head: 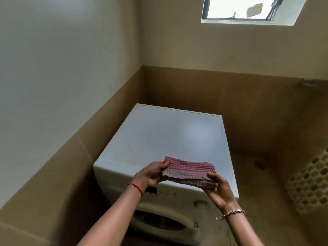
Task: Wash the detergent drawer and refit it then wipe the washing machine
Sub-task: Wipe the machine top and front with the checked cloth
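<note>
A white front-loading washing machine [165, 137] stands in the corner, its flat top bare and its round door [159, 222] visible below my arms. Over the front edge of the top I hold a folded pink-and-purple checked cloth [190, 172]. My left hand [150, 174] pinches the cloth's left end with thumb on top. My right hand [220, 189] grips its right end from below. The detergent drawer front is mostly hidden behind my hands.
Tan tiled walls close in on the left and behind the machine. A white perforated basket [312, 185] stands at the right. A window [248, 9] sits high on the back wall, and a small metal fitting [308, 82] juts from the wall at right.
</note>
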### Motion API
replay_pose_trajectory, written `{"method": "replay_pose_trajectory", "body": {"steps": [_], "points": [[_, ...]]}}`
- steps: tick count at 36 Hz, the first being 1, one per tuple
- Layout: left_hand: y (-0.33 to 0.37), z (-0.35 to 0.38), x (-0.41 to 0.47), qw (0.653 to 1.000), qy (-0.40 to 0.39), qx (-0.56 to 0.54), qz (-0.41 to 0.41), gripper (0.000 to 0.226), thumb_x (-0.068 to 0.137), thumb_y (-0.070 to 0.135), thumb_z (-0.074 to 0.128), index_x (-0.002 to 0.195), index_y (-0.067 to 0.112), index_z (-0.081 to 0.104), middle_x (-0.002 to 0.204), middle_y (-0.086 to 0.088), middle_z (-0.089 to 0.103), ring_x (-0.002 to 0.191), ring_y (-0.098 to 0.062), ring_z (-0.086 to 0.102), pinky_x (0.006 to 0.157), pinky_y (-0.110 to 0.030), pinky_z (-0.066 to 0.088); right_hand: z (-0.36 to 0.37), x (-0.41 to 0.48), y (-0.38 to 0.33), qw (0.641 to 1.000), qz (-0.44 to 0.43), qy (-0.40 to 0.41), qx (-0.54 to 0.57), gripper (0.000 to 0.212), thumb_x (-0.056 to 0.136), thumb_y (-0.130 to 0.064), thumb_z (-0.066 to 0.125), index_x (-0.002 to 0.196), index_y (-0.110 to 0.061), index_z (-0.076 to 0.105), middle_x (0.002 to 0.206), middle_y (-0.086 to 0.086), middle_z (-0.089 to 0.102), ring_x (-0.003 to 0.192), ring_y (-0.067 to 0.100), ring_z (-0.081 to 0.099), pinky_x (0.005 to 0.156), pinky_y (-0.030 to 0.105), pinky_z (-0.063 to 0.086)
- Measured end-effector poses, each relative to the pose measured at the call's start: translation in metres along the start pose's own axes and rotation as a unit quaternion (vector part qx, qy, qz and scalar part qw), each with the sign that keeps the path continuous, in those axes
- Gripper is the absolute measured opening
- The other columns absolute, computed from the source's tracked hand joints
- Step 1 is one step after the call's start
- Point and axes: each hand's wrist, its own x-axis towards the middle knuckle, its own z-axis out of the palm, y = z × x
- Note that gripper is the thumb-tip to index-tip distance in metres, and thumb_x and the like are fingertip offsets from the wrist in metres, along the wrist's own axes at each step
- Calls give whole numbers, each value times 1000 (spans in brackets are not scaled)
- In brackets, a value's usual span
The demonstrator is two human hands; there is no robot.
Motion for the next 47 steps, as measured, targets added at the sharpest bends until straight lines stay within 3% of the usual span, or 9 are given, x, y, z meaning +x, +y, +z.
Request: {"method": "replay_pose_trajectory", "body": {"steps": [11, 21, 30, 35, 37, 39, 42, 44, 47], "points": [[8, -89, -17, 992, 115, -52, -23, 14, 92, -6, 46, 95, -11, 59, 90, -21, 64, 71, -22, 68, 61, -29, 59, 53, 45, 55, 994, 66, 29, -78, 25, 74, 1, 52, 98, 4, 57, 98, 21, 63, 88, 34, 63, 78, 45, 55], [38, -146, 1, 972, 227, -50, 31, 25, 87, -11, 52, 112, -10, 59, 72, -10, 70, 62, -17, 68, 60, -29, 58, 99, 118, 72, 985, 98, -5, -143, 22, 71, 1, 56, 91, 3, 64, 84, 16, 71, 74, 27, 70, 64, 35, 59], [60, -203, 7, 902, 386, -56, 185, 23, 90, -2, 54, 112, -5, 57, 96, -15, 64, 77, -17, 62, 72, -22, 48, 188, 182, 69, 942, 11, -97, -320, 26, 86, 8, 43, 104, -2, 59, 92, 16, 64, 84, 28, 61, 70, 35, 54], [59, -235, 0, 844, 474, 40, 249, 14, 88, 4, 58, 98, 10, 66, 93, -7, 68, 88, -13, 62, 75, -17, 46, 233, 201, 101, 801, -168, -166, -550, 17, 83, 5, 50, 95, 0, 60, 82, 13, 53, 71, 22, 49, 61, 27, 44], [58, -247, 1, 835, 483, 74, 255, 17, 89, 6, 57, 103, 9, 66, 96, -4, 67, 89, -10, 61, 76, -14, 44, 235, 209, 129, 705, -219, -195, -646, 31, 86, 3, 52, 113, -9, 61, 99, 11, 59, 82, 19, 54, 66, 14, 47], [58, -257, 4, 831, 486, 97, 252, 20, 90, 5, 56, 108, 4, 65, 99, -5, 66, 94, -13, 61, 81, -19, 45, 224, 216, 162, 594, -213, -234, -740, 44, 89, -1, 50, 130, -16, 52, 132, 10, 52, 118, 25, 50, 97, 22, 46], [57, -269, 9, 833, 481, 120, 245, 21, 91, 4, 54, 110, 1, 64, 103, -7, 65, 98, -16, 59, 86, -24, 43, 194, 216, 201, 398, -157, -276, -861, 56, 89, -17, 48, 143, -26, 36, 155, 1, 23, 146, 22, 9, 118, 46, 7], [55, -275, 12, 838, 469, 133, 244, 22, 92, 7, 53, 111, 3, 63, 104, -5, 64, 98, -14, 58, 84, -21, 42, 181, 211, 216, 378, -154, -270, -872, 57, 87, -35, 47, 143, -28, 35, 157, -1, 19, 146, 19, 2, 117, 46, -2], [51, -284, 13, 847, 451, 146, 243, 22, 94, 10, 51, 113, 4, 62, 104, -1, 62, 98, -10, 57, 78, -12, 40, 185, 210, 227, 468, -194, -200, -839, 58, 91, -50, 35, 143, -24, 37, 155, -1, 24, 145, 12, 8, 119, 38, -3]]}}
